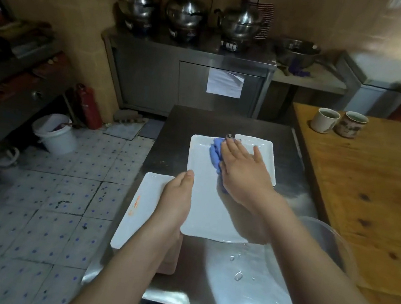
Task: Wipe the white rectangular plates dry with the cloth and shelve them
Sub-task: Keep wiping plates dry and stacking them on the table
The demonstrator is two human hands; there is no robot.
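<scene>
Wiping is underway on the table [239, 287]: the right hand [243, 168] presses the cloth [216, 154] flat-fingered onto the middle plate [202, 204], the left hand [176, 200] gripping its edge, while two more plates [144, 208] wait, apparently none shelved.

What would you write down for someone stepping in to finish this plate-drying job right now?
The left grip, a bare hand, holds the left edge of the middle plate.
The right grip presses the blue cloth flat on that plate, fingers spread.
All three white plates lie on the steel table: the left plate is beside the middle one and the far plate is behind it.
Done: the middle plate is being wiped.
Left: finish it, wipe the other two, then shelve all three. Water drops sit on the table.
</scene>
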